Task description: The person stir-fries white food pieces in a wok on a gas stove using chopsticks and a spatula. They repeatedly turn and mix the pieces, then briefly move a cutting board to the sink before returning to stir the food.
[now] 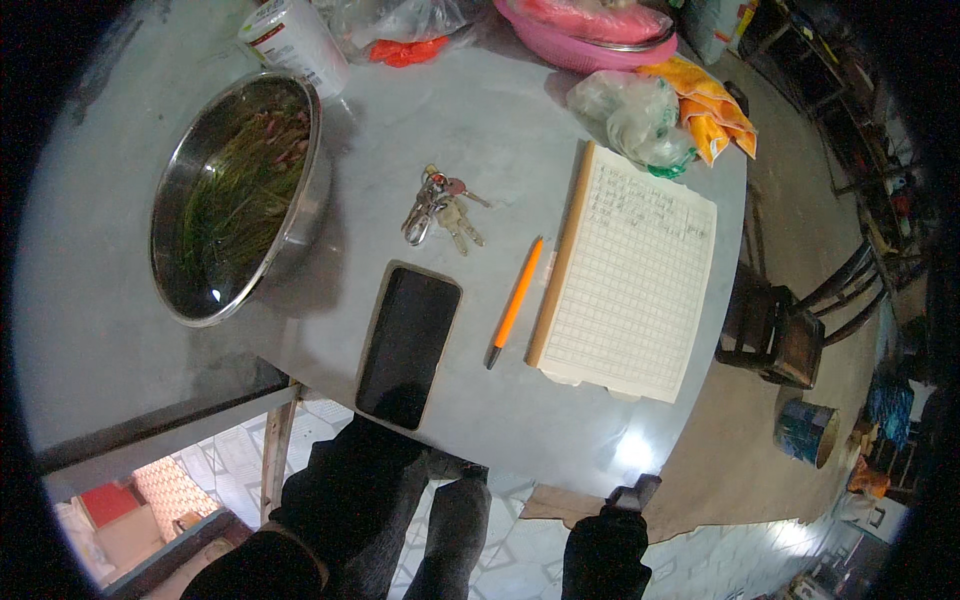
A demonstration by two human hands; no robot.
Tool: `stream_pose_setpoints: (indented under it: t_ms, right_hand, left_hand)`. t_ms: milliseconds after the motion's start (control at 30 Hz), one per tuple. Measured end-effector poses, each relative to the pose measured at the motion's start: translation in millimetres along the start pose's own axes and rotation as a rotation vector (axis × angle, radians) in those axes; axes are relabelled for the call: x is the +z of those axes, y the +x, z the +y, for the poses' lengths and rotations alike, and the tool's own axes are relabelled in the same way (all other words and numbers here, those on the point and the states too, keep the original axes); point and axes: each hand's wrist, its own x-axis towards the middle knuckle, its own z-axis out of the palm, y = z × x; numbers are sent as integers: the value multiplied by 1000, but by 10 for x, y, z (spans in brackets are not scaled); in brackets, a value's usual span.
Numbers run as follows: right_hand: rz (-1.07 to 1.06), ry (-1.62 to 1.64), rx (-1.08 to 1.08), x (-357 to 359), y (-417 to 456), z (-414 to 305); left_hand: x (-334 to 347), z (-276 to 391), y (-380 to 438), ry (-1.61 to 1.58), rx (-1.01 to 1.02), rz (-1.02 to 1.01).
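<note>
My left hand is out of view; a dark sleeve (259, 562) shows at the bottom left. At the lower right another dark sleeve (606, 551) reaches the table's edge and ends in a black shape (636, 493); its fingers cannot be made out. Before me on the grey table (480, 420) lies a dark-screened smartphone (411, 346) in a case. A bunch of keys (442, 208) is beyond it. An orange pen (517, 304) lies between the phone and an open notepad (628, 277) of gridded paper with handwriting near its top.
A steel basin (309, 176) holding green stalks stands left, beside a wrapped white roll (296, 45). A pink basket (585, 52), plastic bags (637, 120) and an orange cloth (709, 105) are at the back right. A wooden chair (799, 337) and a bucket (806, 433) stand right of the table.
</note>
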Motion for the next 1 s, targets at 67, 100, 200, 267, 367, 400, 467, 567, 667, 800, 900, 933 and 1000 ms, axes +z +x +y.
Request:
stream_pose_setpoints:
  t_ms: [67, 100, 200, 267, 367, 400, 467, 567, 667, 800, 900, 933, 1000]
  right_hand:
    - [25, -39, -20, 140, 64, 87]
    - [28, -55, -23, 192, 72, 120]
    - [34, -134, -21, 316, 86, 196]
    - [24, -189, -25, 363, 40, 200]
    - [-13, -318, 1, 479, -95, 309]
    - [-34, -390, 26, 513, -213, 398]
    - [-74, -554, 3, 508, -524, 472]
    - [-139, -859, -81, 606, -1306, 638]
    - [-297, -1114, -101, 968, -2280, 938]
    - [-669, -1345, -131, 1838, -3468, 1125]
    - [-1009, -1481, -127, 2449, -4291, 1412]
    - [-1139, -1534, -107, 2623, -4576, 1555]
    - [-1346, -1588, -97, 2945, -5198, 1894]
  left_hand:
    - [-21, -39, -64, 35, -4, 16]
    - [-29, -57, -91, 52, -11, 21]
    - [-40, -74, -138, 96, -17, 29]
    - [16, -17, -183, 128, -3, 26]
    - [119, -80, -461, 182, 33, 32]
    - [122, -225, -700, 204, 45, 40]
    - [79, -424, -1237, 300, 99, -19]
    - [-333, -225, -2404, 654, -317, -205]
    - [-565, -1014, -3533, 387, -447, -228]
    - [-819, -999, -3932, 76, -320, -273]
    - [-1144, -1091, -4314, -32, -340, -90]
    - [-1238, -1167, -4532, -88, -366, -11]
    - [-1544, -1361, -4859, -155, -390, 118]
